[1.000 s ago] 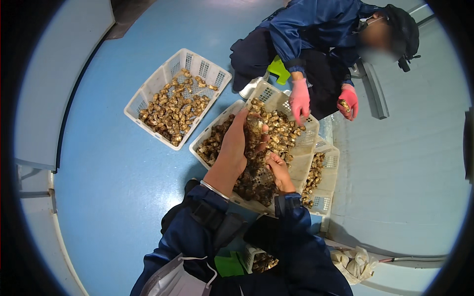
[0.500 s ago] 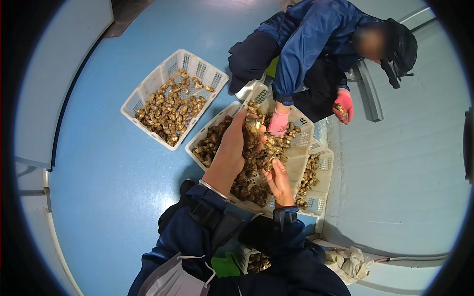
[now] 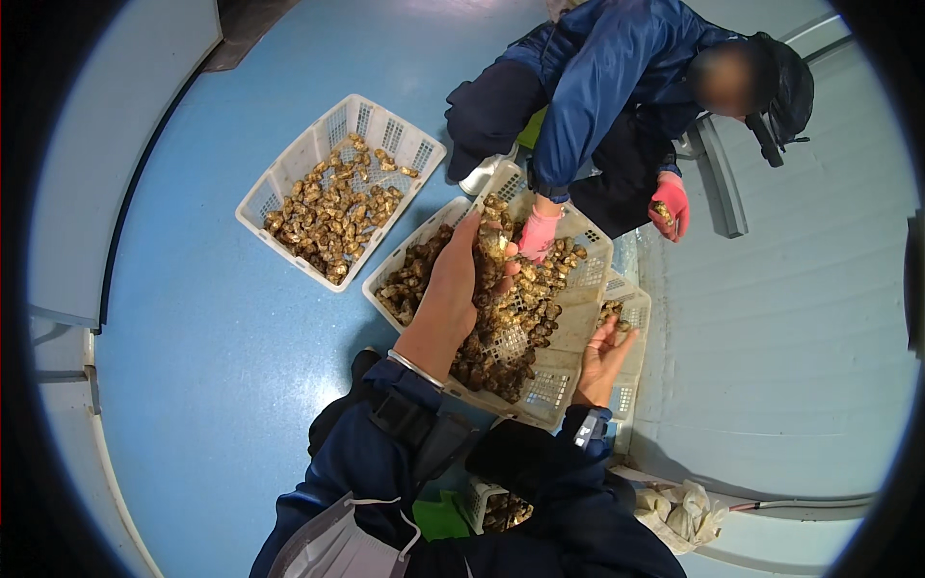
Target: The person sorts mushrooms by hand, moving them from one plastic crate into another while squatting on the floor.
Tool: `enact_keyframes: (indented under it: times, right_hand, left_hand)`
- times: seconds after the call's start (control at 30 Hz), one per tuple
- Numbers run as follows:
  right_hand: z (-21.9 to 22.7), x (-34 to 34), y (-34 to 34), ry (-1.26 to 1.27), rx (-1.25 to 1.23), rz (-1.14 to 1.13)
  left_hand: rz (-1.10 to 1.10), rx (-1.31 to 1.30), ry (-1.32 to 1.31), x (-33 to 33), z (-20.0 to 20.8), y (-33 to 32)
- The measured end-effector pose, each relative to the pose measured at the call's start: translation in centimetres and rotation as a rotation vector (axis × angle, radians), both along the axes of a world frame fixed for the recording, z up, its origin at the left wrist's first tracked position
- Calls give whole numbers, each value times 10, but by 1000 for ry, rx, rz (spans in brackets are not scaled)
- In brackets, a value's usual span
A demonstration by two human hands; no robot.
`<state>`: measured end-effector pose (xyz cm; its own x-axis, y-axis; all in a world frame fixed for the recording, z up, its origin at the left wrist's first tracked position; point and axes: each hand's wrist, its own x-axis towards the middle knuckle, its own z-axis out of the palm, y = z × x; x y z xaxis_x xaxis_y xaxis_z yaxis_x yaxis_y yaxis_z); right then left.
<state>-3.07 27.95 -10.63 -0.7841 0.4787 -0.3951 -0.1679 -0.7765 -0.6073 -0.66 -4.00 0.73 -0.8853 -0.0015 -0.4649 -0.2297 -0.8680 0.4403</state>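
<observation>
My left hand [image 3: 448, 294] is over the middle crate [image 3: 564, 395], its fingers and thumb closed on an oyster [image 3: 494, 240] with a rough brown and pale shell. Under it, brown oysters [image 3: 496, 371] lie heaped in that crate. My right hand [image 3: 601, 364] reaches over the right crate [image 3: 631, 361], with a small oyster [image 3: 622, 326] at its fingertips. The hand hides much of that crate's contents. Across from me, a co-worker's pink-gloved hand [image 3: 538, 236] reaches into the middle crate. The co-worker's other gloved hand [image 3: 670, 207] holds an oyster.
Another white crate [image 3: 252, 214] of oysters stands on the blue floor to the left. A co-worker in a blue jacket [image 3: 602, 91] crouches at the far side. The pale wall [image 3: 771, 337] rises at the right. A pale bag [image 3: 686, 515] lies near my right side.
My right hand has moved right with an oyster, from the middle crate to over the right crate. My left hand stays in place. The co-worker's gloved hand has shifted slightly left.
</observation>
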Motion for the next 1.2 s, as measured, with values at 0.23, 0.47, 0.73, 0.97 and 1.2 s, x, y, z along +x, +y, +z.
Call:
enact_keyframes:
  times: [0.23, 0.47, 0.73, 0.97, 1.2]
  right_hand:
    - [-70, -8, -20, -155, 937, 756]
    - [-156, -21, -57, -416, 2031, 1015]
    - [-140, -14, -23, -232, 1041, 1035]
    - [-38, 23, -62, -121, 339, 851]
    - [2, 31, -90, -21, 118, 792]
  left_hand:
    - [-5, -12, 31, -1, -2, 3]
    - [-12, -20, 38, -1, -2, 8]
    - [-31, -21, -36, -3, 10, 7]
    - [-25, -2, 25, -2, -2, 10]
    - [-6, -31, 16, 2, 5, 6]
